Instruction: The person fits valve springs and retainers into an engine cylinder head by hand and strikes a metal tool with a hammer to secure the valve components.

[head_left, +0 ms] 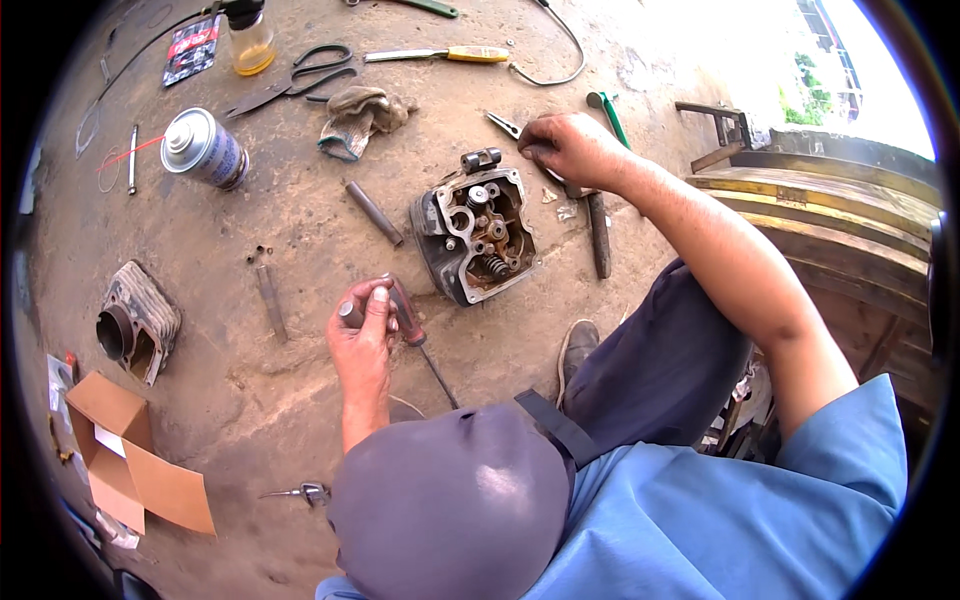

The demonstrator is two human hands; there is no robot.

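Worn concrete floor (250,410), wooden bench (815,210) along its right edge. Cylinder head (495,232) mid-floor, open side up, valve springs showing. Left hand (365,330) nearer the left edge, fingers closed round a short metal pin (350,313); screwdriver (408,315) just beside, contact unclear. Right hand (575,150) beyond the cylinder head, fingers curled by pliers (503,124); cannot tell if gripping. Hammer (600,240) below it. Rag (362,118), scissors (300,80), knife (440,54) toward far edge. Carton (170,485) at near left corner.
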